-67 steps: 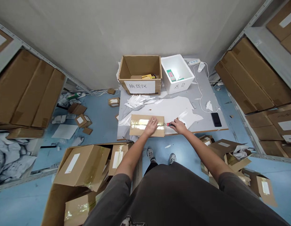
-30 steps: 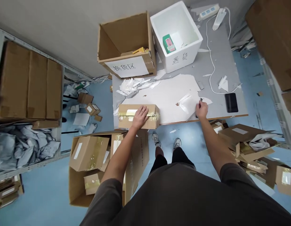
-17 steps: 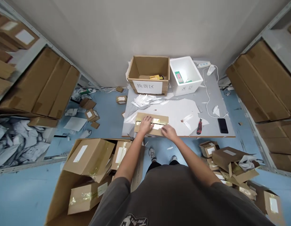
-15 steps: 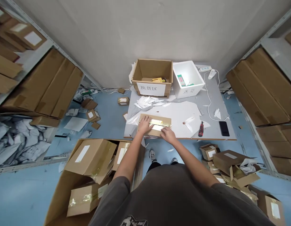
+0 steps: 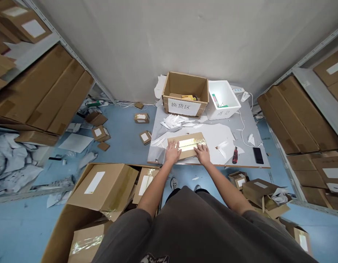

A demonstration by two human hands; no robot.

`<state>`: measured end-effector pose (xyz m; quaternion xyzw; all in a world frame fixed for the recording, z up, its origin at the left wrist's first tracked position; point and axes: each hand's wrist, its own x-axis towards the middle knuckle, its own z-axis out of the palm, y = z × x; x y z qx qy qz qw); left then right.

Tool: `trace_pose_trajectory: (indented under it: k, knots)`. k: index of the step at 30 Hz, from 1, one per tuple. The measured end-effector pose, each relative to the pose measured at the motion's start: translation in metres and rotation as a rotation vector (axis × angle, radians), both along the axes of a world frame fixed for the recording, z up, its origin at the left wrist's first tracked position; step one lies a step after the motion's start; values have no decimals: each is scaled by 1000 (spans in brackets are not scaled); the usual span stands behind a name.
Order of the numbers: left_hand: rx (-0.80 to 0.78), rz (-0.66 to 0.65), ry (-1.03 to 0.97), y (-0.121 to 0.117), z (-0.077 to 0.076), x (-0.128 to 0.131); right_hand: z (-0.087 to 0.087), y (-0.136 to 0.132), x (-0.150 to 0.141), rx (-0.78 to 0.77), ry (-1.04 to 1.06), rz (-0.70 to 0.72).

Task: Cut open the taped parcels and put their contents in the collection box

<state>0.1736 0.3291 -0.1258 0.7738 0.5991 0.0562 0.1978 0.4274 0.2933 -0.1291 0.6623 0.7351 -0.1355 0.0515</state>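
Taped cardboard carton [image 5: 188, 145] on the counter [image 5: 248, 157], spanning between both hands, long axis left-to-right, right end skewed slightly away. Left hand [image 5: 172, 151] open over its left end; right hand [image 5: 202, 153] on the right part, can't tell from here if gripping. Both touching; neither nearer.

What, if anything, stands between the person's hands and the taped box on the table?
Nothing visible does: the left hand and the right hand both rest on the box. The red cutter lies apart, right of the right hand.
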Motion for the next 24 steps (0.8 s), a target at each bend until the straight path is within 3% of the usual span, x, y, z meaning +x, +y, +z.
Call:
trace_pose_trajectory:
  k: [6,9,12,16,19,24]
  knots:
    - [-30,112,93,-42,5,22,13,80,-7,-167,-107,-59]
    - [-39,136,116,-72,4,47,12,114,-12,-256,-58,-77]
    - [-19,145,102,-93,6,70,7,131,-13,-284,48,-17]
    - [-7,172,57,-81,17,75,-2,106,-19,-136,153,38]
    - [25,290,60,-51,26,71,-10,62,-30,37,231,-148]
    - [-80,338,-6,-14,30,69,-14,5,-50,-17,287,-399]
